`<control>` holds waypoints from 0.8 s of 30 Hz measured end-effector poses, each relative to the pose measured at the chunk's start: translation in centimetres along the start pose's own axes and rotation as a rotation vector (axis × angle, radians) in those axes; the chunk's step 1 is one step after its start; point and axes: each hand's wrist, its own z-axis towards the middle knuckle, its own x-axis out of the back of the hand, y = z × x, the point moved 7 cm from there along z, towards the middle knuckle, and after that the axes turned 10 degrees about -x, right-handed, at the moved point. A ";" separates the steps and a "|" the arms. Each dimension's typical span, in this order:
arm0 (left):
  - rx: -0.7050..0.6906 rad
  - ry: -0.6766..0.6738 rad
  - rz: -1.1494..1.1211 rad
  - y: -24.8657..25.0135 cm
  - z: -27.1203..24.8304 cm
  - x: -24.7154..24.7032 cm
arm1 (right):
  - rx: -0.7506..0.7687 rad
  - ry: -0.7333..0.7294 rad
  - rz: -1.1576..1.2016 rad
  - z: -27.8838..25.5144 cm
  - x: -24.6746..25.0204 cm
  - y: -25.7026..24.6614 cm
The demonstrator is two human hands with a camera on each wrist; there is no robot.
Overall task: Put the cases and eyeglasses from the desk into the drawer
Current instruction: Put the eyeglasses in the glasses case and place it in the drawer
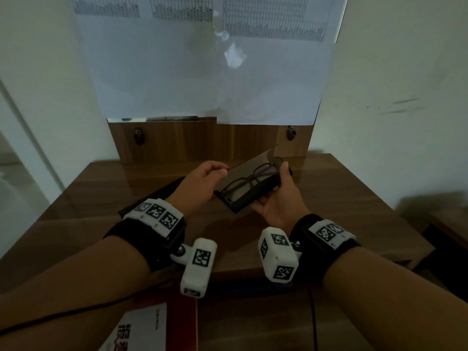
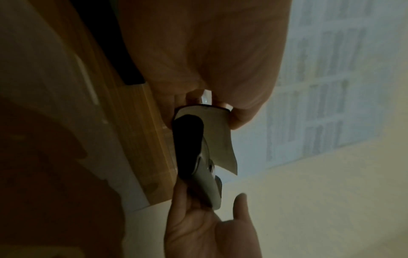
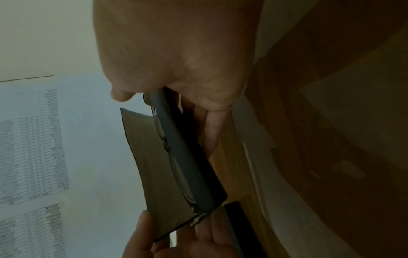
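A black eyeglass case [image 1: 263,184] is held above the wooden desk [image 1: 342,188], its flap [image 1: 249,166] raised. Dark-framed eyeglasses [image 1: 249,184] lie inside it. My left hand [image 1: 202,183] pinches the flap's left edge between thumb and fingers. My right hand [image 1: 281,196] cradles the case from below, thumb on its right end. The left wrist view shows the case [image 2: 187,148] end-on with the flap [image 2: 217,137] pinched. From the right wrist camera the case [image 3: 187,157], its flap [image 3: 150,165] and the eyeglasses' rim [image 3: 176,167] appear. A second dark case [image 1: 154,193] lies on the desk under my left wrist.
A wooden back panel [image 1: 207,140] with two knobs stands behind the desk, printed sheets [image 1: 202,59] hanging above it. A red and white booklet [image 1: 149,328] lies at the near edge. White walls flank the desk on both sides.
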 end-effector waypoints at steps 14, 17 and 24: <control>-0.302 -0.081 0.395 1.5 -1.9 -2.0 | 0.053 0.020 -0.022 0.3 0.6 0.3; -0.311 -0.088 0.430 1.4 -2.2 -2.2 | 0.057 0.032 -0.023 0.3 0.6 0.4; -0.297 -0.091 0.431 1.4 -2.7 -2.5 | 0.062 0.062 -0.016 -0.1 0.6 0.4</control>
